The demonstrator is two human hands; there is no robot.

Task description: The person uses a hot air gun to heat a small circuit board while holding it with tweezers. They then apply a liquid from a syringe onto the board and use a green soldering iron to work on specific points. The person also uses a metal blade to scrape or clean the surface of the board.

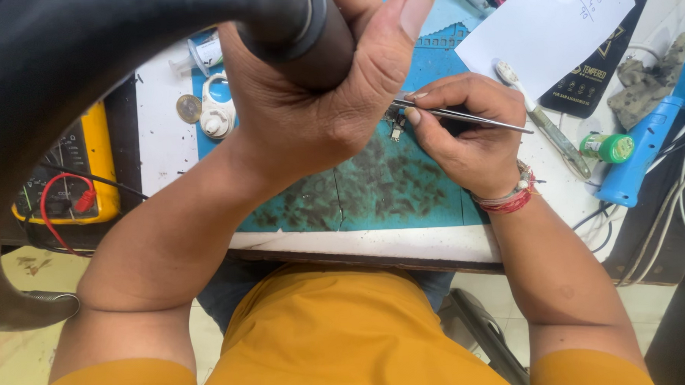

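My left hand (309, 102) is raised close to the camera and wraps around a thick black handle (295, 35) whose black hose curves off to the upper left. My right hand (469, 135) pinches a pair of thin metal tweezers (461, 116) whose tips point left toward a small metal part (394, 128) lying on the stained teal work mat (373, 191). The tool's tip is hidden behind my left hand. A red thread band circles my right wrist.
A yellow multimeter (91, 171) with a red lead sits at left. A coin (188, 108) and a white round device (217, 113) lie at the mat's upper left. White paper (549, 26), a small green jar (608, 147) and a blue-handled tool (645, 155) lie at right.
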